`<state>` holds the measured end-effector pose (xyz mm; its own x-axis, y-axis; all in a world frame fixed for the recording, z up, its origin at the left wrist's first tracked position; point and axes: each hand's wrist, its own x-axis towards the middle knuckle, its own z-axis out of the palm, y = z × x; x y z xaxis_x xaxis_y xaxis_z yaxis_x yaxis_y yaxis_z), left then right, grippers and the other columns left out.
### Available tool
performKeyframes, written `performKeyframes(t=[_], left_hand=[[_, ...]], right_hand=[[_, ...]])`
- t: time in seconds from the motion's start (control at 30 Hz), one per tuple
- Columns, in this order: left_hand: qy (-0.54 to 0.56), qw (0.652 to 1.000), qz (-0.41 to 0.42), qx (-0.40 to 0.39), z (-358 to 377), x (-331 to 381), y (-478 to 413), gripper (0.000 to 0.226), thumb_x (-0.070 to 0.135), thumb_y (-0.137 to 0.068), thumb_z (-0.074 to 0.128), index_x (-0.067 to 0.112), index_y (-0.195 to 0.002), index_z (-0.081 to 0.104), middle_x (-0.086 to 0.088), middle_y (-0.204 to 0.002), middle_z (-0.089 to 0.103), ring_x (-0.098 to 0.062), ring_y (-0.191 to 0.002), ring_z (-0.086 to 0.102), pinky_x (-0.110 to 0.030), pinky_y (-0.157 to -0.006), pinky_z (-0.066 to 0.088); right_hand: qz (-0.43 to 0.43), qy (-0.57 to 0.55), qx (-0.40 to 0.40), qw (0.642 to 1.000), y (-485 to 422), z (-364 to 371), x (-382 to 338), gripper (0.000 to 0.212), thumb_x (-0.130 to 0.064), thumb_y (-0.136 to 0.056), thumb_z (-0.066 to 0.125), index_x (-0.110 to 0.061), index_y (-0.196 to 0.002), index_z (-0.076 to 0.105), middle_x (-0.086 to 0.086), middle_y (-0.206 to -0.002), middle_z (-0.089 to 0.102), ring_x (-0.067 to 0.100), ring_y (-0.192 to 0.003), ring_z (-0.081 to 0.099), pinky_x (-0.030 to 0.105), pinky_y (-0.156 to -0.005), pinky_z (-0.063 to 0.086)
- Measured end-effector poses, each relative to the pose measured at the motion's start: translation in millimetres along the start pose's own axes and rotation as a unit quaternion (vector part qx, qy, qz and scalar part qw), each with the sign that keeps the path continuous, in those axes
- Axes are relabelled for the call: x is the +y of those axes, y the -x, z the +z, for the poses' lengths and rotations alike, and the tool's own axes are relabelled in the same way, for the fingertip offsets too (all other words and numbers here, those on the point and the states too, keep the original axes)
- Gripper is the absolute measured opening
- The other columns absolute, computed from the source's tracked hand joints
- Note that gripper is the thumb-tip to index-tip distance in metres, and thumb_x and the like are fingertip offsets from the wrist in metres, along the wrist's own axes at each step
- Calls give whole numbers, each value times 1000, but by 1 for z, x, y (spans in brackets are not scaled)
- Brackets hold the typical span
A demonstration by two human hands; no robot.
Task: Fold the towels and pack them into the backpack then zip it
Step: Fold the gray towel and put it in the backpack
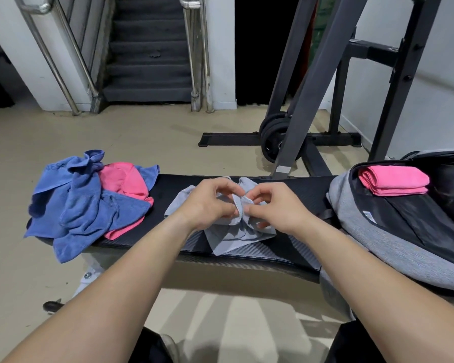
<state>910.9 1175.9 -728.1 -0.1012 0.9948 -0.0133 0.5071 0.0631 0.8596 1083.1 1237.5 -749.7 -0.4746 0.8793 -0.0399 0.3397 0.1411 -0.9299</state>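
A grey towel (235,235) lies bunched on the middle of the black bench (294,195). My left hand (210,203) and my right hand (273,205) both pinch its edge, fingertips close together above the bench. On the bench's left end lies a loose heap of blue towels (84,205) mixed with pink towels (126,182). A grey backpack (393,239) rests open on the right end. A folded pink towel (393,182) sits inside its opening.
Behind the bench stands a dark metal rack frame (312,100) with weight plates (275,134) at its base. A staircase (147,61) with steel railings rises at the back. Beige floor surrounds the bench.
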Motion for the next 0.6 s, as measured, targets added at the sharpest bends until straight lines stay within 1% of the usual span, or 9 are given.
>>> performKeyframes(t=[0.03, 0.1, 0.13, 0.2, 0.27, 0.37, 0.47, 0.57, 0.6], left_hand=[[-13, 1000, 0, 8, 1, 0, 0, 31, -8, -78, 71, 15, -99, 73, 0, -78, 62, -1, -62, 58, -9, -61, 47], [-27, 999, -8, 19, 3, -1, -2, 31, -5, -77, 69, 20, -96, 71, 5, -70, 60, -7, -56, 52, -15, -56, 46], [-39, 999, -5, 22, 4, 0, -3, 31, -4, -77, 69, 21, -95, 70, 4, -68, 61, -9, -55, 52, -17, -55, 46], [-71, 997, 15, 25, 7, 1, -4, 28, 0, -75, 74, 21, -92, 68, 0, -70, 67, -8, -56, 55, -15, -54, 45], [-124, 991, 46, 29, 7, 2, -7, 25, 7, -72, 83, 20, -86, 68, 4, -72, 65, -4, -58, 56, -8, -53, 39], [-195, 977, 73, 41, 5, -1, -12, 27, 24, -69, 89, 28, -71, 63, 11, -67, 58, -3, -60, 50, -14, -53, 36], [-183, 979, 75, 55, 3, -7, -16, 27, 37, -71, 88, 23, -72, 65, 11, -63, 60, -2, -57, 50, -13, -53, 37], [-168, 982, 59, 60, 4, -9, -16, 33, 45, -71, 86, 18, -72, 66, 9, -64, 63, -1, -58, 51, -13, -54, 37], [-172, 982, 53, 59, 5, -9, -16, 35, 46, -71, 85, 18, -71, 66, 8, -65, 64, -3, -60, 52, -17, -56, 40]], right_hand=[[1, -6, -2, 1000, 0, -1, 0, 13, -6, -84, 77, -8, -95, 72, 7, -85, 73, 26, -67, 65, 48, -66, 60], [3, -18, -8, 1000, 1, -2, 1, 15, -2, -84, 77, -6, -97, 72, 9, -88, 74, 27, -71, 68, 43, -67, 61], [2, -23, -10, 1000, 1, -2, 2, 15, -1, -84, 77, -6, -96, 72, 8, -87, 74, 26, -72, 69, 40, -67, 61], [1, -25, -12, 1000, 1, -3, 3, 13, 0, -83, 77, -5, -94, 71, 6, -84, 73, 22, -72, 69, 36, -68, 63], [1, -25, -14, 1000, 0, -3, 5, 12, 0, -82, 78, -4, -90, 69, 5, -80, 72, 19, -71, 69, 38, -70, 63], [3, -34, -14, 999, 0, -5, 6, 13, 1, -81, 78, -2, -88, 68, 7, -78, 71, 19, -68, 68, 41, -73, 63], [-3, -36, -15, 999, 2, -8, 6, 14, 2, -81, 78, 1, -91, 68, 13, -82, 73, 21, -68, 68, 37, -71, 63], [-10, -38, -22, 999, 2, -10, 6, 13, 3, -81, 77, 1, -91, 68, 10, -78, 74, 21, -68, 69, 35, -70, 62], [-12, -38, -25, 999, 2, -10, 6, 13, 4, -81, 76, 0, -91, 68, 9, -76, 74, 21, -68, 68, 36, -71, 62]])
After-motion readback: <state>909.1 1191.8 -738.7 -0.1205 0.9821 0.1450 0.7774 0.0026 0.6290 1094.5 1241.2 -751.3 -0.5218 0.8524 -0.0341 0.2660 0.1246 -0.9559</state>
